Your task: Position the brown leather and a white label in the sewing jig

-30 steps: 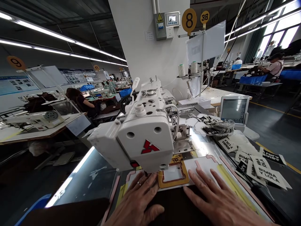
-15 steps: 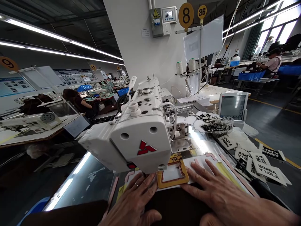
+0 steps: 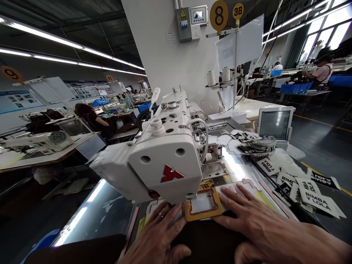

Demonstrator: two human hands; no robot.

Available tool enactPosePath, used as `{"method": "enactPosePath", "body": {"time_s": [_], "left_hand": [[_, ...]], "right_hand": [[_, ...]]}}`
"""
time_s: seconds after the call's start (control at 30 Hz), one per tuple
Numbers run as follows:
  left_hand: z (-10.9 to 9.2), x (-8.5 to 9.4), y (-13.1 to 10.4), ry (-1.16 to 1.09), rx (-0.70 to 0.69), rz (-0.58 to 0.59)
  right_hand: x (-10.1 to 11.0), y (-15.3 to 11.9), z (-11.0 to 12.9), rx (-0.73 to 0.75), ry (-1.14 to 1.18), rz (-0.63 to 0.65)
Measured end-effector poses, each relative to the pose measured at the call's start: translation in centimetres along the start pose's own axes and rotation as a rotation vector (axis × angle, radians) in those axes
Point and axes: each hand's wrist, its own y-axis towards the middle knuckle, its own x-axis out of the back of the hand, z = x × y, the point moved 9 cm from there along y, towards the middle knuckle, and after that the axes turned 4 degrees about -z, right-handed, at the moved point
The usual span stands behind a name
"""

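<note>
My left hand (image 3: pixel 162 238) lies flat with fingers spread on dark fabric (image 3: pixel 206 238), just left of an orange-yellow frame (image 3: pixel 203 205) with a white window. A ring shows on one finger. My right hand (image 3: pixel 247 218) presses flat on the clear template (image 3: pixel 264 198) and the fabric's edge, just right of the frame. Both hands sit right below the head of a white sewing machine (image 3: pixel 165 157) with a red logo. Neither hand grips anything.
Black-and-white "BIMBA Y LOLA" labels (image 3: pixel 313 194) lie scattered at the right, with a stack (image 3: pixel 255 146) behind them. A control screen (image 3: pixel 275 124) stands at the back right. Thread cones (image 3: pixel 211 78) stand behind the machine. Other people work at tables left and far right.
My right hand slid forward and left onto the template, closer to the orange frame. The left hand stayed nearly still. The view shifted slightly.
</note>
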Motion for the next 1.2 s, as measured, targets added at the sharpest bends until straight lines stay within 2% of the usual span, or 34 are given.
{"method": "enactPosePath", "body": {"time_s": [0.13, 0.33, 0.47, 0.53, 0.6, 0.7, 0.77, 0.8, 0.87, 0.93, 1.0, 1.07, 1.1, 1.13, 1.2], "left_hand": [[-0.2, 0.6, 0.1, -0.106, -0.013, -0.027], [-0.2, 1.2, 0.7, 0.003, -0.011, -0.006], [0.2, -0.2, 0.5, -0.021, 0.045, 0.116], [0.0, -0.7, 0.4, -0.065, 0.047, 0.140], [-0.1, -0.7, 0.3, -0.075, 0.050, 0.120], [0.1, -0.8, 0.1, -0.095, 0.095, 0.095], [0.0, -0.6, 0.1, -0.118, 0.077, 0.059], [-0.1, -0.5, 0.2, -0.118, 0.062, 0.042], [-0.1, -0.3, 0.3, -0.080, 0.057, 0.026], [0.0, 0.1, 0.4, -0.028, 0.071, 0.006], [-0.1, 0.4, 0.4, -0.001, 0.073, -0.021], [-0.2, 0.5, 0.4, -0.017, 0.064, -0.036], [-0.1, 0.2, 0.3, -0.033, 0.076, -0.027], [-0.1, 0.2, 0.3, -0.077, 0.071, -0.042], [0.0, -0.1, 0.1, -0.082, 0.084, -0.025]], "right_hand": [[-0.3, -0.1, -0.2, 0.014, 0.002, 0.020], [-0.1, 0.5, -0.6, 0.043, -0.018, 0.006], [-0.1, 0.4, -0.7, 0.047, -0.053, -0.018], [0.0, 0.3, -0.3, 0.044, -0.082, -0.033], [-0.1, 0.3, 0.2, 0.020, -0.084, -0.003], [-0.5, 0.2, 1.1, -0.068, -0.088, 0.141], [-0.6, 0.1, 2.0, -0.047, -0.201, 0.186], [-0.2, 0.1, 2.6, 0.006, -0.300, 0.132], [1.8, -0.3, 4.6, 0.192, -0.532, -0.195], [3.2, -1.7, 6.0, 0.300, -0.719, -0.494], [4.3, -2.6, 6.7, 0.324, -0.776, -0.644], [5.5, -2.7, 7.5, 0.341, -0.747, -0.684], [6.0, -2.4, 8.0, 0.355, -0.719, -0.655], [6.1, -1.6, 8.1, 0.349, -0.673, -0.562], [4.8, 0.6, 7.1, 0.234, -0.468, -0.204]]}}
